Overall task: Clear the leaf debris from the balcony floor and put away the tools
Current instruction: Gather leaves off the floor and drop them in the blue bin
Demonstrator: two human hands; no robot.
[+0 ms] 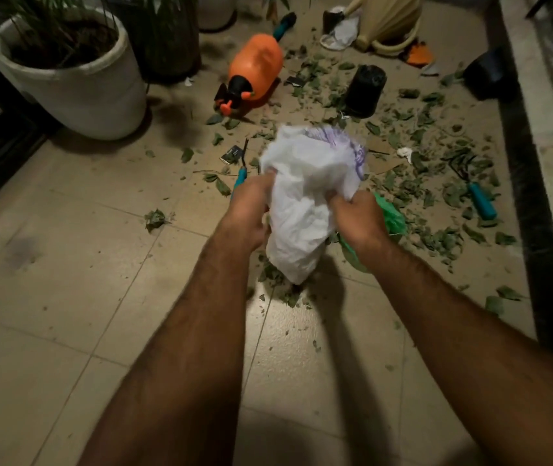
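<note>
Risk we see: left hand (251,204) and right hand (357,218) both clenched on crumpled white bag (312,183); thin plastic may tear, leaf debris (436,183) may miss bunched opening

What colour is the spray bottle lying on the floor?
The spray bottle is orange, black-topped; head view.

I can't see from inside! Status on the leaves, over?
Left hand and right hand both gripping white bag. Leaves scattered across floor. Orange sprayer, teal-handled tool lying among them.
</note>
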